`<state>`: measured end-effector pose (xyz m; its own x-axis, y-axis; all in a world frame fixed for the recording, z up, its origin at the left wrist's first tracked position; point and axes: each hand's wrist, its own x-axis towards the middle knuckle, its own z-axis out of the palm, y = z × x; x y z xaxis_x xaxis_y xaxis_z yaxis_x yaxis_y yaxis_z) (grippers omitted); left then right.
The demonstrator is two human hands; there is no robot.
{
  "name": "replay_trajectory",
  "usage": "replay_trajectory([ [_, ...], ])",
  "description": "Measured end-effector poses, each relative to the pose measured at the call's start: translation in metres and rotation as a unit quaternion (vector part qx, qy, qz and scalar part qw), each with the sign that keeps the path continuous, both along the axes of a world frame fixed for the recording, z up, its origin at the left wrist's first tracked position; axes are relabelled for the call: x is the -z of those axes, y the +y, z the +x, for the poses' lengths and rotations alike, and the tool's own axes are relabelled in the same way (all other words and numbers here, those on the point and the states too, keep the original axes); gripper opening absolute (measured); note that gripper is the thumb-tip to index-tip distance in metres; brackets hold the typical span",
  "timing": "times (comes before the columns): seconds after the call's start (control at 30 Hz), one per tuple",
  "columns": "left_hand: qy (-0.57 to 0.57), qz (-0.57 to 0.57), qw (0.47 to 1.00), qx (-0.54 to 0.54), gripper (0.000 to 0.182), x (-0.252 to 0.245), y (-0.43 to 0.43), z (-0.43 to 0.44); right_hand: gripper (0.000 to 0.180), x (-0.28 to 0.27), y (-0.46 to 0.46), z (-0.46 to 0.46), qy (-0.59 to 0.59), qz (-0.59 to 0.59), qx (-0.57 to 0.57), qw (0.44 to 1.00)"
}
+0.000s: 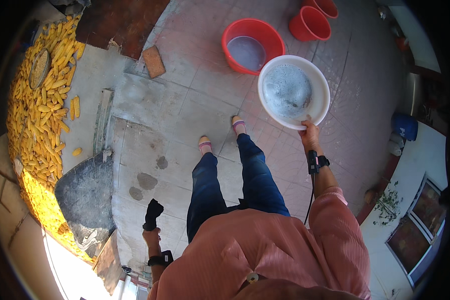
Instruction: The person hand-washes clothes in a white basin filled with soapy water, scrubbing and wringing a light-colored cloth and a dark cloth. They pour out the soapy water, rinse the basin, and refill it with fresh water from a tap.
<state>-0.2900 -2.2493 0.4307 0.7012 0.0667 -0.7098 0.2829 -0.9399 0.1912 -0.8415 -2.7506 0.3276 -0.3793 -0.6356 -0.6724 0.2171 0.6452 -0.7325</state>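
Observation:
My right hand [309, 134] grips the near rim of a white plastic basin [320, 101], which holds cloudy, foamy water [288, 90] and is tilted somewhat. The basin overlaps the near edge of a large red plastic tub [278, 41] with greyish water in it; whether the two touch, I cannot tell. Low on the left, my left hand [151, 236] is closed around a bunched black cloth [153, 214], held away from the basin. Both wrists wear black straps with small devices, and a cable runs from the right one.
Two red buckets [309, 24] stand beyond the tub. A brick [154, 62] lies on the paved ground. Many corn cobs [50, 112] are heaped at the left, with a round container of kernels [39, 69] on them. A dark sheet [86, 191] lies beside the heap.

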Motion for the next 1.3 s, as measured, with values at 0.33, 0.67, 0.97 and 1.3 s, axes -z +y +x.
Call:
replay_trajectory([
  [0.33, 0.025, 0.056, 0.998, -0.029, 0.015, 0.01, 0.029, -0.144, 0.053, -0.004, -0.21, 0.019, 0.438, -0.016, -0.221, 0.871],
  [0.67, -0.024, 0.014, 0.996, -0.08, 0.019, 0.005, 0.054, -0.224, 0.081, -0.069, -0.251, 0.056, 0.687, -0.184, -0.415, 0.568],
  [0.97, -0.045, 0.023, 0.998, -0.033, 0.021, 0.058, 0.128, -0.249, 0.086, -0.145, -0.218, 0.064, 0.739, -0.245, -0.413, 0.472],
  [1.3, -0.099, 0.035, 0.989, -0.107, 0.028, 0.048, 0.293, -0.326, 0.07, -0.198, -0.206, 0.026, 0.562, -0.319, -0.328, 0.689],
])
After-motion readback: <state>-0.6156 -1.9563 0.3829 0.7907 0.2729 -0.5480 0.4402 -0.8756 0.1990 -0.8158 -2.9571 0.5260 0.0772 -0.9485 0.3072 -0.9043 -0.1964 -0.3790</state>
